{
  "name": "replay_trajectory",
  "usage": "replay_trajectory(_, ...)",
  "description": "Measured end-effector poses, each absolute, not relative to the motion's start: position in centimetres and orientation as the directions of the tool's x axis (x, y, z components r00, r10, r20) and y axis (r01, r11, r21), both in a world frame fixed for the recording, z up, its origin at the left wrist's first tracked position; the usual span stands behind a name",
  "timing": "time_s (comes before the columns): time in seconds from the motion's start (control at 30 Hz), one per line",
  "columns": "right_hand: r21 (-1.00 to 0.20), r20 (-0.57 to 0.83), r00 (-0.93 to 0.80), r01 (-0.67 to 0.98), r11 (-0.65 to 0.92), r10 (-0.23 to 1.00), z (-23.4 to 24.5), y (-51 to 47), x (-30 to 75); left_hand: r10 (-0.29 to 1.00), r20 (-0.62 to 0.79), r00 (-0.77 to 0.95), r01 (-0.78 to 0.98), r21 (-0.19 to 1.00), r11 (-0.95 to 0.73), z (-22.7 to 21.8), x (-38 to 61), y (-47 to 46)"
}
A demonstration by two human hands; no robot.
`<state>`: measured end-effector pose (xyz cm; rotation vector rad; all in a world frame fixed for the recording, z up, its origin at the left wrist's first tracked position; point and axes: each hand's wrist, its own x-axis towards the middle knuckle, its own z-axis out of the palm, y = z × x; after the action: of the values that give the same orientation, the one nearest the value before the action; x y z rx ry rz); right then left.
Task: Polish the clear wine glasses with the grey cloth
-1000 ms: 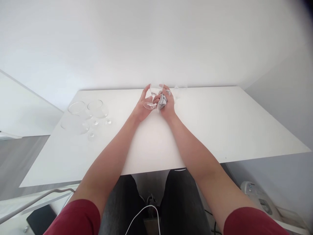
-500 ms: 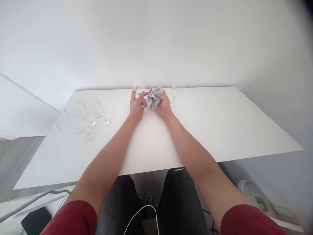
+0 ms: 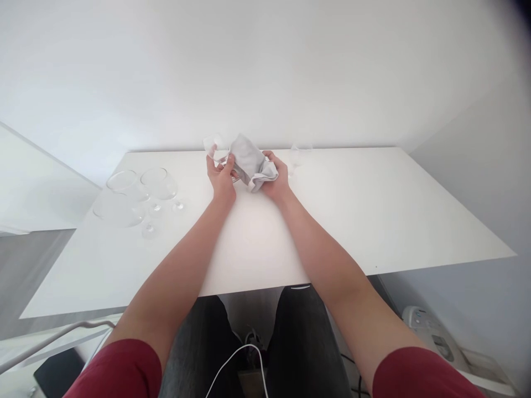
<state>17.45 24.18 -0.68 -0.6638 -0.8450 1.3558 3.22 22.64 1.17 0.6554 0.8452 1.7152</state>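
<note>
My left hand [image 3: 223,172] is closed around a clear stemmed glass [image 3: 212,142], whose bowl tilts up to the left, past the fingertips. A light grey cloth [image 3: 248,157] spreads between my two hands, its upper part reaching over toward the left fingers. My right hand [image 3: 279,174] grips the bunched lower right part of the cloth. The glass's foot is partly hidden by the cloth and fingers. Just right of my right hand, another clear glass [image 3: 296,156] stands near the back edge, hard to make out against the white.
Several clear stemmed glasses [image 3: 160,185] stand grouped on the left of the white table [image 3: 352,210]. A white wall [image 3: 265,72] rises behind the back edge. A white cable [image 3: 238,349] hangs below the front edge, and a pale appliance [image 3: 431,331] sits low at right.
My left hand has shifted left with the glass, which now tilts further left. The cloth, crumpled in my right hand before, has opened out toward the left hand.
</note>
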Motion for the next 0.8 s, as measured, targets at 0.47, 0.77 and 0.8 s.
replay_trajectory(0.47, -0.859, 0.064, -0.010, -0.509, 0.050, 0.998, -1.7, 24.5, 16.8, 0.947, 0.041, -0.320, -0.524, 0.825, -0.213, 0.7, 3.4, 23.0)
replay_trajectory(0.77, -0.847, 0.284, 0.489, -0.276, 0.455, 0.825, -1.4, 24.7, 17.0, 0.998, 0.003, -0.062, -0.510, 0.859, -0.035, 1.1, 3.8, 22.4)
replay_trajectory(0.8, -0.848, 0.315, 0.445, -0.265, 0.460, 0.838, -1.0, 24.2, 16.8, 0.999, 0.016, -0.046, -0.479, 0.877, -0.036, 1.0, 3.8, 22.3)
